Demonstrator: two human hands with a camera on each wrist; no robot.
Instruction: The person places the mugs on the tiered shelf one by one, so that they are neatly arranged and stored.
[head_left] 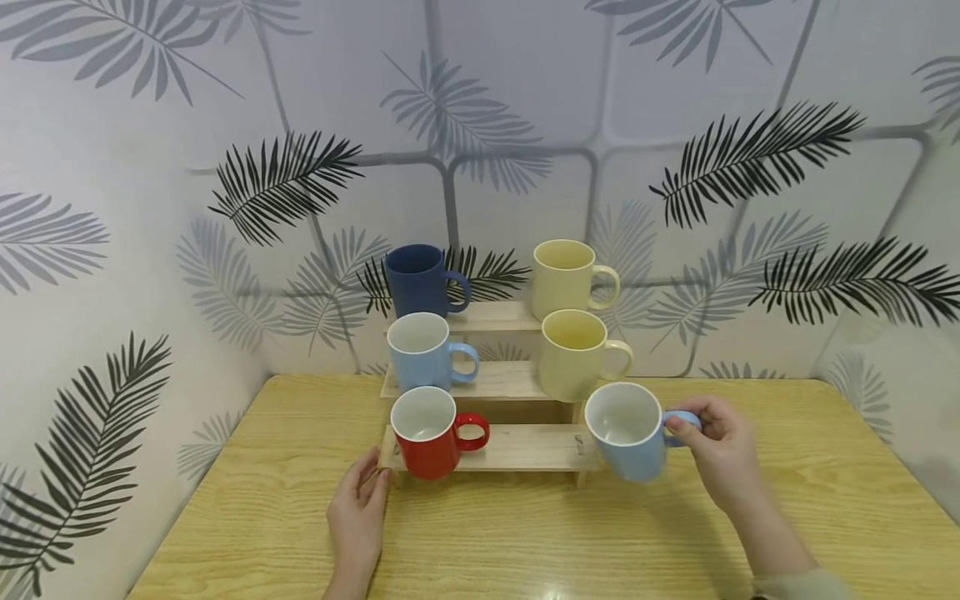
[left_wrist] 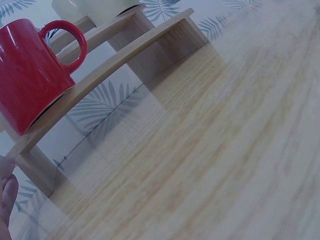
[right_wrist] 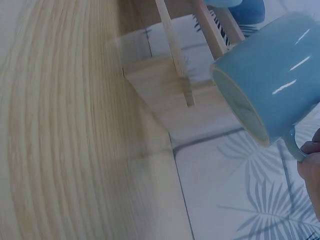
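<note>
My right hand [head_left: 723,454] pinches the handle of a light blue mug [head_left: 633,450], held in the air at the right end of the bottom step of a wooden three-step rack [head_left: 525,446]. In the right wrist view the mug [right_wrist: 275,75] is tilted, its underside apart from the rack. My left hand [head_left: 357,512] grips the left end of that bottom step with thumb and fingers. Close to it a red mug [head_left: 431,450] stands on the step, handle to the right; the left wrist view also shows this red mug [left_wrist: 32,75].
On the middle step stand another light blue mug [head_left: 420,354] and a yellow mug [head_left: 573,358]. The top step bears a dark blue mug [head_left: 416,283] and a second yellow mug [head_left: 562,279]. Behind the wooden table [head_left: 487,542] rises a leaf-patterned wall [head_left: 517,92].
</note>
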